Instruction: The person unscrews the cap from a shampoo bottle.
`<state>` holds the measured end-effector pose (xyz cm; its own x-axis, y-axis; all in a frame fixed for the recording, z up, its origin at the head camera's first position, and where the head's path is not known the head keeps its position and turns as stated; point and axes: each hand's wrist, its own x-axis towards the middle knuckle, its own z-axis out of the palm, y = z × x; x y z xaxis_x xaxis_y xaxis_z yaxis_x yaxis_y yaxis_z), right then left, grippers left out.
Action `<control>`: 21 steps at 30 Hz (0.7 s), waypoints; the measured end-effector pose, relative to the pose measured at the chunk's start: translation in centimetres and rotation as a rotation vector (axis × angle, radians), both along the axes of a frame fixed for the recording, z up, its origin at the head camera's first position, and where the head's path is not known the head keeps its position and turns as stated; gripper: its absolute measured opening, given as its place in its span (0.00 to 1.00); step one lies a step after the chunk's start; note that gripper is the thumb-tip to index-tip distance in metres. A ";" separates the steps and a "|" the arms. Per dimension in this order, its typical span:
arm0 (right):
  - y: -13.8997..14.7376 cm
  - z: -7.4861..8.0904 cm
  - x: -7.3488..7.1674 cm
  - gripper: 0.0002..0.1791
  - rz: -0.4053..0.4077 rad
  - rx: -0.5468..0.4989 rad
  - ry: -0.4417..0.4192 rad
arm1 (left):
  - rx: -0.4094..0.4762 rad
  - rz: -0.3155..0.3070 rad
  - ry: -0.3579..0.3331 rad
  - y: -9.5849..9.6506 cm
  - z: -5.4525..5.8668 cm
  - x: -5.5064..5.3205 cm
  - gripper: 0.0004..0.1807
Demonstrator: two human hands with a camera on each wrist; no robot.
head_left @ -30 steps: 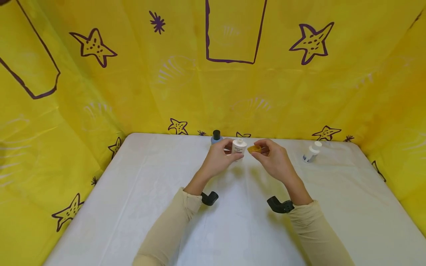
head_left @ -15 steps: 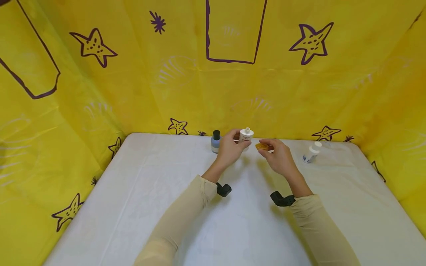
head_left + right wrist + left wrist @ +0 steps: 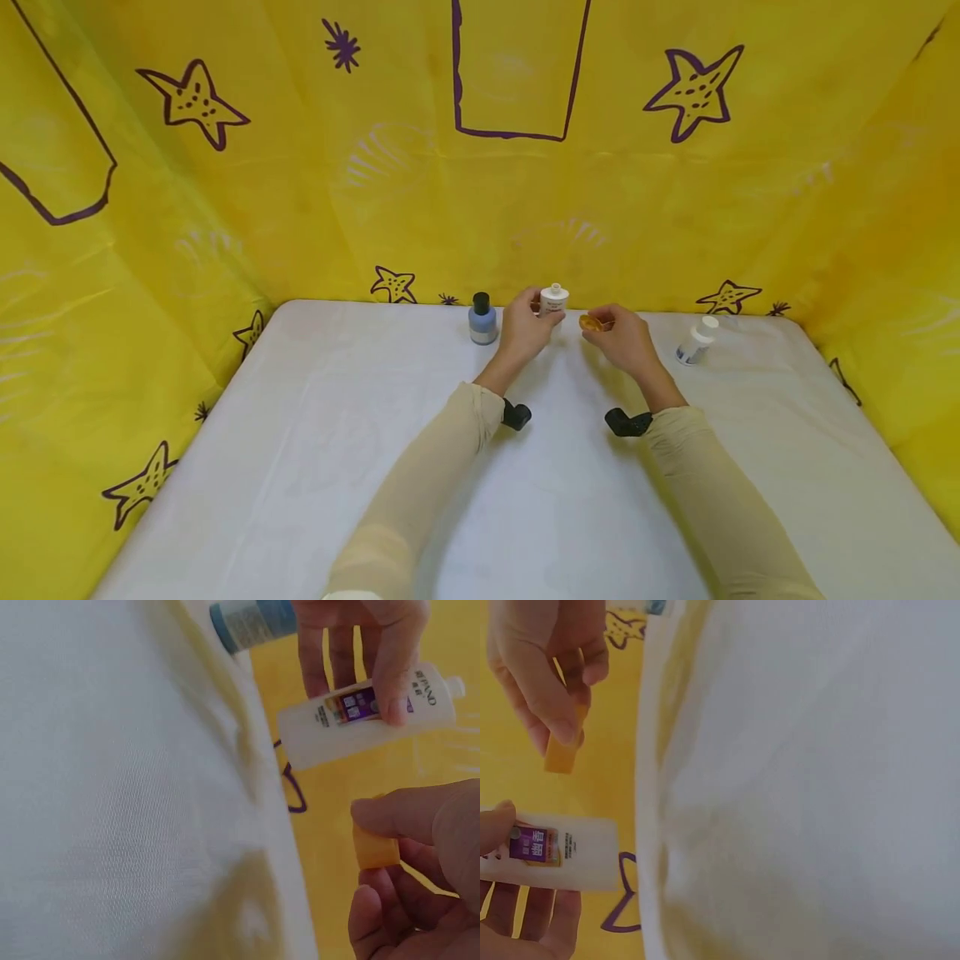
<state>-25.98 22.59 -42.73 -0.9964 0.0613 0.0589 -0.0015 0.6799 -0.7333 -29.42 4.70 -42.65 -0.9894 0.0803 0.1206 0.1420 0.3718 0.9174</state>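
My left hand (image 3: 527, 325) grips a white bottle (image 3: 360, 720) by its upper part, near the table's far edge. The bottle stands upright with its narrow neck uncovered, and a purple label shows in both wrist views. To its right, my right hand (image 3: 626, 337) pinches a yellow-orange cap (image 3: 375, 846) between thumb and fingers. The cap is tilted, its hollow side facing the head camera. A gap separates the cap from the bottle.
A blue bottle with a black cap (image 3: 482, 321) stands just left of my left hand. Over to the right is a white bottle with a white cap (image 3: 697, 340). Yellow patterned cloth (image 3: 420, 200) hangs behind and beside the white-covered table (image 3: 300, 467).
My left hand has carried the white bottle up and to the right, away from the blue bottle. My right hand, still pinching the cap, has shifted slightly right and farther from me.
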 end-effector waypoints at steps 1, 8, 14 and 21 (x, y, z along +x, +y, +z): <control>0.0 -0.3 -0.4 0.23 0.000 0.003 0.002 | -0.009 0.007 -0.006 0.0 -0.1 -0.2 0.23; -0.1 -1.6 -2.0 0.23 0.016 0.014 -0.053 | -0.027 -0.002 0.010 0.3 -1.1 -1.1 0.22; -0.2 -2.3 -2.1 0.23 0.010 0.026 -0.145 | -0.045 -0.004 -0.005 0.5 -1.6 -1.3 0.22; -0.1 -2.9 -2.1 0.24 0.019 0.027 -0.190 | -0.039 -0.002 -0.037 0.6 -2.0 -1.2 0.22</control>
